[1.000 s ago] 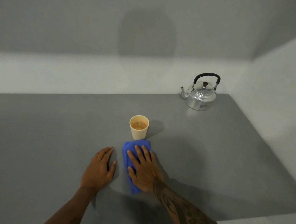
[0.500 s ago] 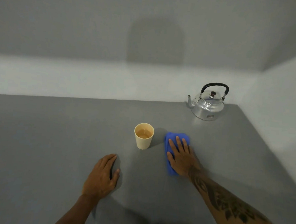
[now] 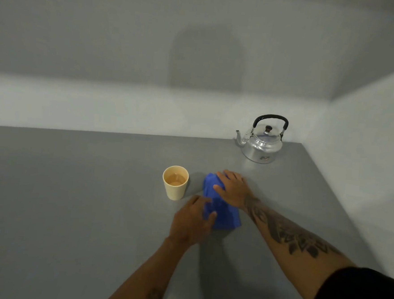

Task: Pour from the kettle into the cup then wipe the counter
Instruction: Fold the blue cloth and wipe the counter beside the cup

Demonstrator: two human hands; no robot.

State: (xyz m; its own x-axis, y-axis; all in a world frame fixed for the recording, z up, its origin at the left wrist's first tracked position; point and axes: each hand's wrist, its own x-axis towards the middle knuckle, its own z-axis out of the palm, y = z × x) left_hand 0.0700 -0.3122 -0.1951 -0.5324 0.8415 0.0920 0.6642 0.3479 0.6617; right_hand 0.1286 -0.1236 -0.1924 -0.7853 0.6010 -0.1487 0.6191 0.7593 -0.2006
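Blue cloth (image 3: 222,204) lay crumpled on the grey tabletop (image 3: 71,199) just right of frame centre, its long axis running from upper left to lower right, roughly along the line of the right forearm. The right hand (image 3: 231,190) rested flat on the cloth's upper end, fingers spread and pressing down, the thumb lying across the fabric. The left hand (image 3: 192,221) sat at the cloth's lower left edge, fingers loosely curled and touching the fabric; whether it pinched a fold could not be told through the blur.

A cream cup (image 3: 175,182) stood upright just left of the cloth, apart from it, holding pale brown liquid, so the pour looked finished. The metal kettle (image 3: 260,142) stood upright well apart, toward the upper right of the frame near the tabletop's far corner, spout pointing left.

Both hands were on the cloth, the right covering more of it. Judging from this, wiping was under way, and any stroke toward the left of the frame would carry the cloth straight at the full cup, the nearest thing to knock over.
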